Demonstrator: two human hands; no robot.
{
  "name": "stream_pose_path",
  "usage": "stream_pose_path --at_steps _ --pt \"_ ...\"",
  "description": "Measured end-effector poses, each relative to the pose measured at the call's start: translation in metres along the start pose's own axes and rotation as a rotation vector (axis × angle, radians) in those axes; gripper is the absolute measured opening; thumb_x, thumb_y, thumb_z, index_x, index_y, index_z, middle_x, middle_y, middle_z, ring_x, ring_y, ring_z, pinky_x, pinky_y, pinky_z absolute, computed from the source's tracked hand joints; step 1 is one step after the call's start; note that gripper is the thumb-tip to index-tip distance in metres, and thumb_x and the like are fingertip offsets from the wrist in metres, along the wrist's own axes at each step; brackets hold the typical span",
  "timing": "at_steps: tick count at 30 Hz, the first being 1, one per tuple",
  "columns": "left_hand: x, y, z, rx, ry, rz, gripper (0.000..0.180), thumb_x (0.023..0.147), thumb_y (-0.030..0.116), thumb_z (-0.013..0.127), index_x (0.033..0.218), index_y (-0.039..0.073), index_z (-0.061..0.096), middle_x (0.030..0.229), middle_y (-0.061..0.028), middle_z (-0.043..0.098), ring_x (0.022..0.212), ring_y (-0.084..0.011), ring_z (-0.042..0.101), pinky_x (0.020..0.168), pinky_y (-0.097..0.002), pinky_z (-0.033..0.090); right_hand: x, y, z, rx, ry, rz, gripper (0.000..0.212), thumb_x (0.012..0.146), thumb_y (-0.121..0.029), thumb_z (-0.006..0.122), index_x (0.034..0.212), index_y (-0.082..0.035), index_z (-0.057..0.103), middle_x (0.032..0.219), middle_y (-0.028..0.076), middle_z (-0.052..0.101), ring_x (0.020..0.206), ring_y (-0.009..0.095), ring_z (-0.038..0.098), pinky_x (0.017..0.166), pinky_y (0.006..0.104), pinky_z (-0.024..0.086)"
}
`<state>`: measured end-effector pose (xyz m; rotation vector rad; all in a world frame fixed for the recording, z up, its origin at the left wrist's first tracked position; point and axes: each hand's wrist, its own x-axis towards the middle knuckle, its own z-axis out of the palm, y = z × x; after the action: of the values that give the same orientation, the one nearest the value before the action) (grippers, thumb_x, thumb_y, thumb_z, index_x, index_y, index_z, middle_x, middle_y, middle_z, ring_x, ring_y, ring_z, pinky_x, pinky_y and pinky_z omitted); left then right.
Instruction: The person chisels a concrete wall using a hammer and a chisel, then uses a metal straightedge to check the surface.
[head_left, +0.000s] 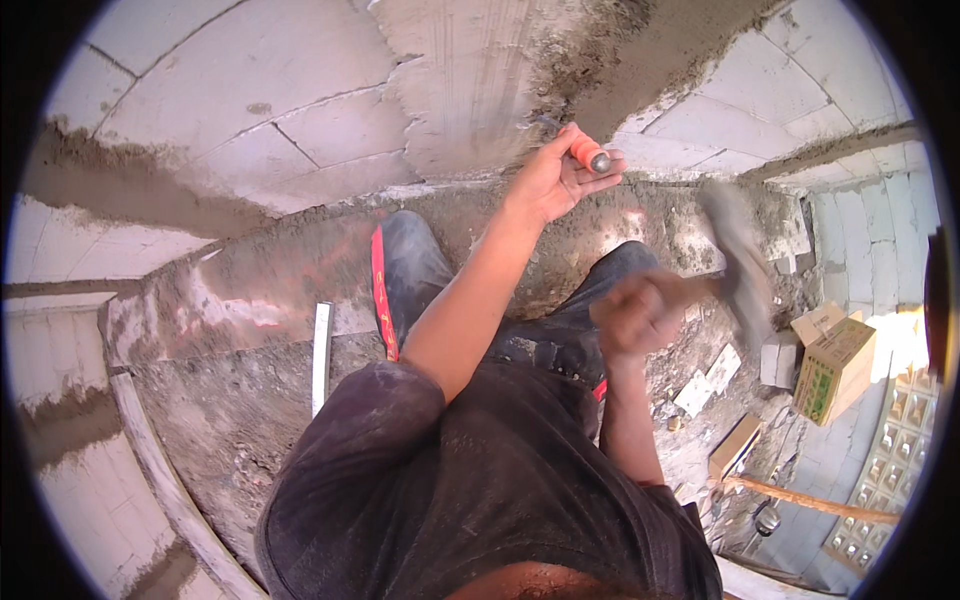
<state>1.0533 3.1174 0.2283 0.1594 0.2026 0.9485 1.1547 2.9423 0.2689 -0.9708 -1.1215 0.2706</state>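
Observation:
My left hand (pixel 548 188) reaches forward to the block wall, its thumb and fingers around the orange grip of a chisel (pixel 588 150). The chisel's round metal striking end faces back toward me. Its far end, by the rough mortar, is mostly hidden behind my hand. In my right hand (pixel 642 312), out to the right and nearer to me, is a hammer (pixel 738 270) held by its handle. Motion smears both the hammer and that hand. The hammer head is apart from the chisel, to its right and lower in the picture.
A wall of pale blocks (pixel 270 110) with mortar bands stands ahead. Rubble and a white tile piece (pixel 708 380) lie on the ground to the right, beside a cardboard box (pixel 838 368) and a wooden handle (pixel 810 498). A pale strip (pixel 321 358) lies left of my leg.

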Motion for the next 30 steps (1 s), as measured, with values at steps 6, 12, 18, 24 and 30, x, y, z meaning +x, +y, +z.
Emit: stream_pose_path --at_steps 6,12,18,24,30 --pt "0.009 -0.002 0.001 0.006 0.098 0.044 0.037 0.102 0.035 0.035 0.101 0.0 0.045 0.104 -0.0274 0.061 0.1 -0.0388 0.064 0.094 -0.0555 0.048 0.018 -0.008 -0.001 -0.598 -0.355 0.313 0.02 0.094 -0.016 0.05 0.093 0.005 0.051 0.071 0.012 0.057 0.058 0.018 0.054 0.049 0.0344 0.043" --pt "0.02 0.002 0.003 -0.032 0.052 0.063 0.036 0.101 0.036 0.036 0.105 0.001 0.043 0.106 -0.0263 0.059 0.1 -0.0385 0.064 0.094 -0.0552 0.048 0.024 0.001 0.017 0.083 -0.069 -0.037 0.024 0.098 -0.027 0.051 0.089 -0.005 0.051 0.06 0.0 0.049 0.047 0.007 0.043 0.041 0.0225 0.036" --pt "0.027 0.0 0.019 -0.118 0.148 0.084 0.037 0.101 0.033 0.038 0.107 -0.003 0.043 0.109 -0.0242 0.055 0.107 -0.042 0.059 0.1 -0.0564 0.043 0.038 -0.015 0.009 -0.278 -0.196 0.369 0.027 0.098 -0.027 0.049 0.079 -0.008 0.05 0.057 -0.001 0.046 0.044 0.007 0.043 0.037 0.0224 0.035" --pt "0.03 -0.004 0.021 -0.093 0.151 0.097 0.036 0.101 0.033 0.039 0.111 -0.002 0.04 0.113 -0.0229 0.053 0.106 -0.0438 0.059 0.1 -0.0565 0.043 0.045 0.03 0.002 -0.555 -0.296 0.154 0.022 0.096 -0.018 0.048 0.098 0.003 0.054 0.066 0.003 0.052 0.053 0.009 0.048 0.045 0.0237 0.038" --pt "0.037 -0.008 0.01 -0.047 0.148 0.082 0.034 0.101 0.032 0.041 0.11 -0.001 0.042 0.11 -0.0237 0.055 0.105 -0.0422 0.06 0.099 -0.0566 0.044 0.052 -0.014 0.007 -0.266 -0.123 0.475 0.018 0.095 -0.016 0.048 0.09 0.001 0.053 0.061 0.001 0.048 0.046 0.007 0.041 0.04 0.0228 0.033"
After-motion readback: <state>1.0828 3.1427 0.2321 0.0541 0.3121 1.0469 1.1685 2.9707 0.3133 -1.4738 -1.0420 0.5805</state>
